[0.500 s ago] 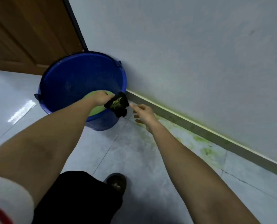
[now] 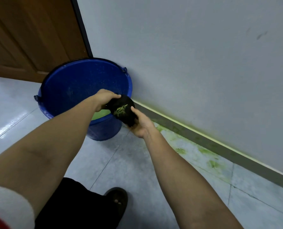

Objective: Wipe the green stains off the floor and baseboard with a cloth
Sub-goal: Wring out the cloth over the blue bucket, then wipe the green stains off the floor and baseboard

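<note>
A dark cloth [image 2: 123, 110], bunched into a wad and smeared with green on its upper face, is held over the near rim of a blue bucket [image 2: 81, 90]. The left hand [image 2: 105, 99] grips its upper end with fingers curled over the top. The right hand [image 2: 141, 123] cups it from below, thumb pressed against its side. Green liquid shows inside the bucket. Green stains [image 2: 210, 162] are spread over the grey tiled floor [image 2: 132, 162] to the right and tint the top edge of the grey baseboard [image 2: 220, 146] along the wall [image 2: 195, 55].
</note>
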